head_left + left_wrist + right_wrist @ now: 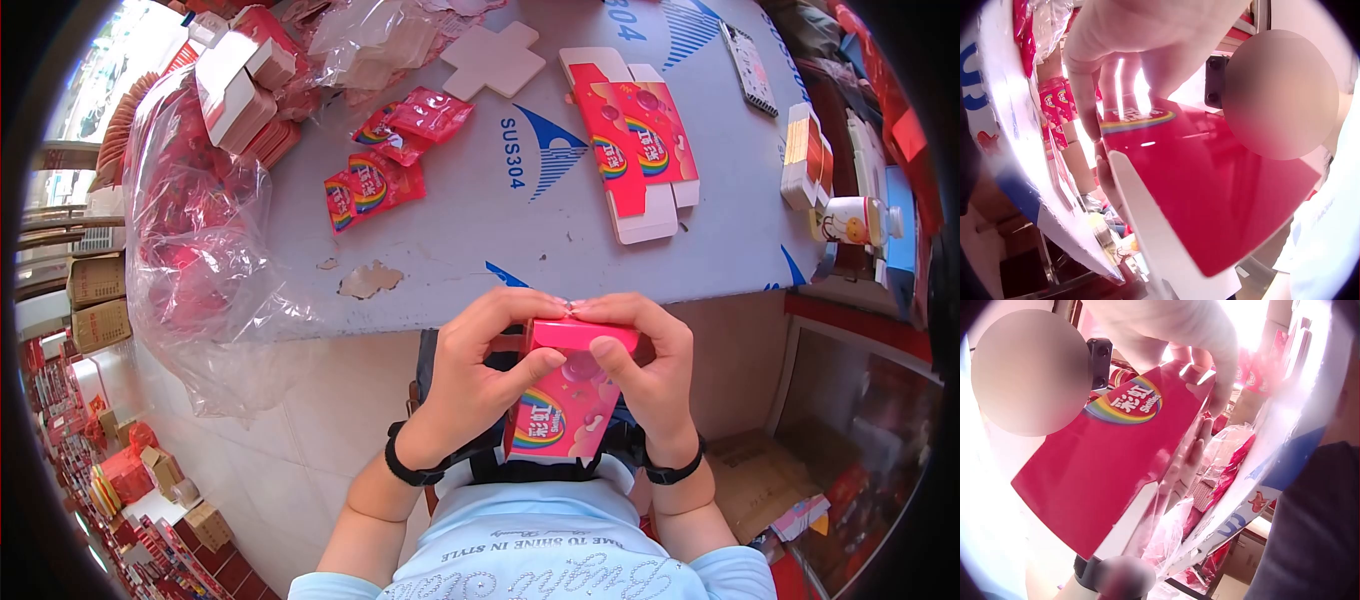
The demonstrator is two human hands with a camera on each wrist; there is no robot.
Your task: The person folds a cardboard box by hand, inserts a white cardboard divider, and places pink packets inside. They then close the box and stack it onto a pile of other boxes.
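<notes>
A pink-red box (565, 400) with a rainbow logo is held between both hands in front of the shirt, off the table's near edge. In the head view the left hand (490, 350) grips its left side and the right hand (645, 350) its right side, thumbs on the printed face and fingertips meeting at the top end. The left wrist view shows the box's red side (1210, 181) under the left hand (1141, 37). Fingers of the right hand (1172, 331) curl over the top of the box (1104, 462) in the right wrist view.
On the table (450, 270) lie a flattened printed box (640, 140), small pink packets (375, 185) and a white cross-shaped card (495, 60). Clear plastic bags (205, 250) hang over the left edge. Stacked cards (802, 158) and a jar (855, 220) stand at the right.
</notes>
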